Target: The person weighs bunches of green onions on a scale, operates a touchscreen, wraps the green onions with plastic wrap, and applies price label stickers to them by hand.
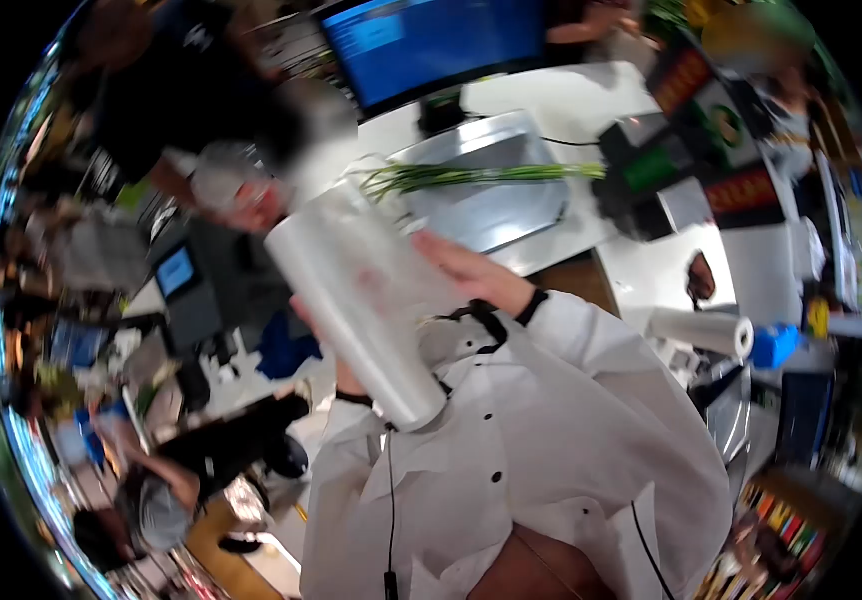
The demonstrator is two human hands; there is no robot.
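A large roll of clear plastic bags (336,275) is held slantwise in front of my chest. My left hand (313,325) is closed around the roll from its left side; most of its fingers are hidden behind the plastic. My right hand (473,272) is closed on the loose plastic at the roll's right side, its fingertips partly covered by the film. Beyond my hands, a bunch of long green stalks (481,177) lies across a metal weighing tray (511,222) on the white counter.
A monitor (431,45) stands behind the tray. A dark label-printing scale (651,165) is on the right, with another plastic roll (696,330) and a blue object (774,345) nearer me. At left, a person in dark clothes holds a clear bag (236,185) with reddish contents. A small screen (176,270) sits below.
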